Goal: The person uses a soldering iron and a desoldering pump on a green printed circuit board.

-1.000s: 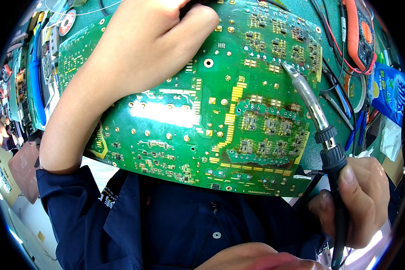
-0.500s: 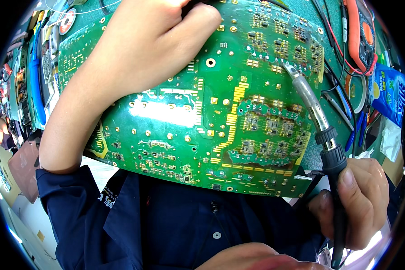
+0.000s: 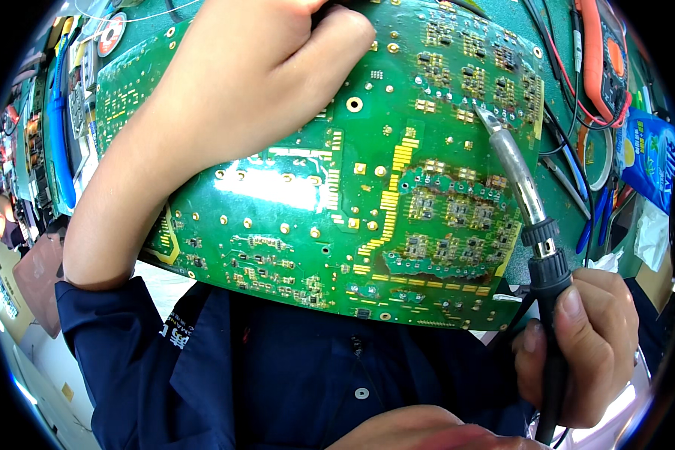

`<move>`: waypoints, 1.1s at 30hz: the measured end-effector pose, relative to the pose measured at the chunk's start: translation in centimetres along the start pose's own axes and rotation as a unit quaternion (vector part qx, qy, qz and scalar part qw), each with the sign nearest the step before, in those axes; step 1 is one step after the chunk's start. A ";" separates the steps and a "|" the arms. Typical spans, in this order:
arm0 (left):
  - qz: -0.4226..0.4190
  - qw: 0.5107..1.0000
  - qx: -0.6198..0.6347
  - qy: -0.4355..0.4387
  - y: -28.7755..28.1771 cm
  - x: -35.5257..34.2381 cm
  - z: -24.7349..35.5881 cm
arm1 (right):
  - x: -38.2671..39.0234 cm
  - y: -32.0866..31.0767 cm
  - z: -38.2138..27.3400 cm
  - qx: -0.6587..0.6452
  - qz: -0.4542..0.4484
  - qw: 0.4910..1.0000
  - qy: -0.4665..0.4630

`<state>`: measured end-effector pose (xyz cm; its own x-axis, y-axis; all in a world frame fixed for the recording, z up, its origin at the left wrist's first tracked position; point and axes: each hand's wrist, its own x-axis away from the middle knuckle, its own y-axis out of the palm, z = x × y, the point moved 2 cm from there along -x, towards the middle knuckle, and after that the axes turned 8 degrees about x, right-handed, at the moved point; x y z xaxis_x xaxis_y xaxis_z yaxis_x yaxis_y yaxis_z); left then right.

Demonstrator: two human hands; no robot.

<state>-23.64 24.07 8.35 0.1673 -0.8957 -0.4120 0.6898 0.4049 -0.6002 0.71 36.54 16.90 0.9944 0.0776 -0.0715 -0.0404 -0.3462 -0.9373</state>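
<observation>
My right hand [image 3: 589,345] is closed around the black handle of a soldering iron [image 3: 519,178]. The iron's bright tip is at a row of solder points at the upper right of a large green circuit board [image 3: 277,202]; whether it touches them I cannot tell. The board lies tilted before me, crowded with small parts and gold pads. My left forearm crosses its upper left, and my left hand [image 3: 285,67] is curled over the far part of the board. The left fingertips are hidden or cut off by the top edge, so what they grip cannot be seen.
At the right lie a red multimeter [image 3: 594,56] with cables, a roll of tape [image 3: 600,154], tweezers [image 3: 565,184] and a blue packet [image 3: 650,161]. A solder reel [image 3: 112,34] and a blue tool [image 3: 60,142] lie at the left on the green mat [image 3: 529,259].
My right hand has shifted slightly left, with the iron's tip staying near the same solder points. The board has moved a touch to the right in view. My left hand stays curled.
</observation>
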 end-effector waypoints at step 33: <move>0.003 0.996 -0.062 -0.069 0.5 0.1 1.0 | 0.0 0.2 0.6 -0.021 0.004 1.000 0.008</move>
<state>-22.59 23.98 8.66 0.2728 -0.9062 -0.3231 0.5977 0.4228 -0.6811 0.66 37.01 16.52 0.9954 0.0601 -0.0740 -0.0452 -0.3866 -0.9211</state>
